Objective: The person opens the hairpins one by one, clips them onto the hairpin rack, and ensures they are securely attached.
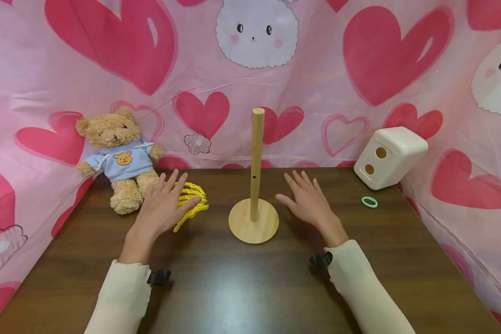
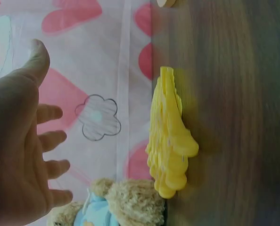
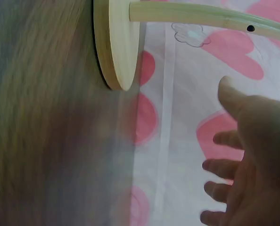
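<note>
My left hand (image 1: 162,206) hovers over the table with its fingers spread, holding nothing. Below and beside it lies a yellow object (image 2: 170,136) made of several curved, bumpy strips with rounded ends; the hand partly hides it in the head view, and its kind is unclear. On the other side, my right hand (image 1: 306,197) is also held above the table, fingers apart and grasping nothing. Between the hands stands an upright wooden post (image 1: 256,162) on a round wooden base (image 1: 238,222). A small dark hole shows in the post. Neither hand touches the stand.
A teddy bear (image 1: 123,160) in a blue hoodie leans against the heart-patterned cloth (image 1: 259,83) at the back left. At the far right a white box (image 1: 401,150) with two round brown spots sits tilted. A mint-green ring (image 1: 369,202) lies before it on the brown table (image 1: 234,278).
</note>
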`<state>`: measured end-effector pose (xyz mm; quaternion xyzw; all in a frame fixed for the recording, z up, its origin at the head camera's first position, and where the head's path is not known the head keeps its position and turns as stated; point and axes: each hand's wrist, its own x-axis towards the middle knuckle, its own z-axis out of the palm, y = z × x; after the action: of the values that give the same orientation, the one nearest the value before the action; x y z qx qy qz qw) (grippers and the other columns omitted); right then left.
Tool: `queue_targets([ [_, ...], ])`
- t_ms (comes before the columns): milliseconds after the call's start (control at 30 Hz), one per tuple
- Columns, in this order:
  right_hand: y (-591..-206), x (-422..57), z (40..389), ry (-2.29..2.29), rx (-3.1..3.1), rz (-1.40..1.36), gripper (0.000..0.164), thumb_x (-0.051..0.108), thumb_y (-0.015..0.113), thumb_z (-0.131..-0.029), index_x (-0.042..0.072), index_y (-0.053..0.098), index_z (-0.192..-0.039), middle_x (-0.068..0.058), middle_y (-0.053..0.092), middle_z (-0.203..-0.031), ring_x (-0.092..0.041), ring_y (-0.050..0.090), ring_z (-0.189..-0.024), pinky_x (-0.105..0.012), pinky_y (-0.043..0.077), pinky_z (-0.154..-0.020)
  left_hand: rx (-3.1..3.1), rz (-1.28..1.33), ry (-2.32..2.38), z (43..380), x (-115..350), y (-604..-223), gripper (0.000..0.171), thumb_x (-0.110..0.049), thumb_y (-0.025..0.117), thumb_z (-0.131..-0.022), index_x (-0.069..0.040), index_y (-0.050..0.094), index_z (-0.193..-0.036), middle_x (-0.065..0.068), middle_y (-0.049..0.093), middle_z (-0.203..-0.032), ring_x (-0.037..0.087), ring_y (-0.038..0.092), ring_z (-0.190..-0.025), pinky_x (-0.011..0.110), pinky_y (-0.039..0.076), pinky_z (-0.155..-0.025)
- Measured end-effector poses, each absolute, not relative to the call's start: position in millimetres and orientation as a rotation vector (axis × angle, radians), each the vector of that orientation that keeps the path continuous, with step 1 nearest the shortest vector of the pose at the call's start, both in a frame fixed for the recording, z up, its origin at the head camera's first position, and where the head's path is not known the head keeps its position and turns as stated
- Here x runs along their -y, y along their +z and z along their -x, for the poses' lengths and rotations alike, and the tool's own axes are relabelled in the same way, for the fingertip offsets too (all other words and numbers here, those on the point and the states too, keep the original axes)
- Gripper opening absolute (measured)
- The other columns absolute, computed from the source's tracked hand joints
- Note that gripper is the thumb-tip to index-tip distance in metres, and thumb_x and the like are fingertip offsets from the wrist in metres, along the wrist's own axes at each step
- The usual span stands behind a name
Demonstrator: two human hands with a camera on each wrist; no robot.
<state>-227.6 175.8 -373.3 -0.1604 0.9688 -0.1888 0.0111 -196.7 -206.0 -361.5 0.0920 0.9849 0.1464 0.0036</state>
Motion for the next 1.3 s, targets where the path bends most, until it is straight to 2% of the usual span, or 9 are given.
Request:
queue_targets([
  [233,-384.9,-176.8,228.0,-1.043,-2.818,0.588,0.074,0.050,0.055,-0.102,0.008,0.033,-0.159,-0.015,0.022,-0.166,-0.033,0.008,-0.154,-0.060,0.013,-0.120,-2.999,-0.366,0.720,191.5,222.7,-360.9,0.084,-0.058,0.046,-0.102,-0.005,0.021,-0.161,0.024,0.010,-0.166,0.051,0.001,-0.150,0.066,0.003,-0.117],
  [433,-393.1,-172.2,226.4,-1.209,-2.795,0.626,0.065,0.040,0.061,-0.102,0.007,0.043,-0.154,-0.016,0.031,-0.162,-0.034,0.017,-0.152,-0.058,0.020,-0.118,-2.964,-0.376,0.841,187.8,233.3,-364.0,0.085,-0.058,0.050,-0.101,-0.006,0.020,-0.162,0.021,0.008,-0.167,0.045,0.001,-0.152,0.069,0.008,-0.115],
  [600,-402.2,-166.2,225.3,-1.280,-2.785,0.623,0.060,0.029,0.071,-0.097,0.002,0.052,-0.146,-0.019,0.040,-0.157,-0.037,0.027,-0.149,-0.058,0.024,-0.117,-2.965,-0.371,0.868,182.2,246.0,-367.5,0.083,-0.051,0.059,-0.100,-0.002,0.027,-0.159,0.027,0.015,-0.164,0.050,0.015,-0.149,0.071,0.018,-0.112],
  [833,-407.6,-162.3,230.1,-1.347,-2.777,0.659,0.058,0.015,0.079,-0.090,-0.003,0.056,-0.140,-0.020,0.045,-0.153,-0.039,0.031,-0.147,-0.059,0.024,-0.117,-2.994,-0.374,0.924,178.7,264.3,-366.4,0.080,-0.031,0.077,-0.092,0.004,0.038,-0.152,0.029,0.038,-0.154,0.051,0.032,-0.141,0.068,0.027,-0.110],
  [967,-411.1,-160.3,231.7,-1.351,-2.722,0.650,0.058,0.016,0.077,-0.091,-0.004,0.055,-0.141,-0.019,0.047,-0.152,-0.038,0.031,-0.147,-0.058,0.024,-0.117,-2.972,-0.376,0.956,177.6,271.1,-370.2,0.081,-0.023,0.081,-0.088,0.005,0.040,-0.152,0.029,0.044,-0.150,0.050,0.036,-0.139,0.068,0.027,-0.109],
  [1100,-413.5,-159.2,231.7,-1.363,-2.667,0.641,0.060,0.022,0.076,-0.093,-0.002,0.053,-0.143,-0.017,0.048,-0.152,-0.035,0.030,-0.148,-0.058,0.022,-0.118,-2.942,-0.344,0.943,177.9,275.0,-374.6,0.077,-0.024,0.082,-0.087,0.006,0.045,-0.148,0.030,0.046,-0.148,0.052,0.037,-0.137,0.070,0.028,-0.108],
  [1300,-420.3,-160.7,227.9,-1.331,-2.652,0.611,0.063,0.025,0.077,-0.092,-0.001,0.053,-0.144,-0.016,0.047,-0.152,-0.033,0.027,-0.149,-0.057,0.022,-0.118,-2.909,-0.346,0.956,178.2,276.9,-386.7,0.062,-0.025,0.082,-0.086,0.005,0.058,-0.135,0.030,0.059,-0.133,0.050,0.051,-0.124,0.068,0.038,-0.101],
])
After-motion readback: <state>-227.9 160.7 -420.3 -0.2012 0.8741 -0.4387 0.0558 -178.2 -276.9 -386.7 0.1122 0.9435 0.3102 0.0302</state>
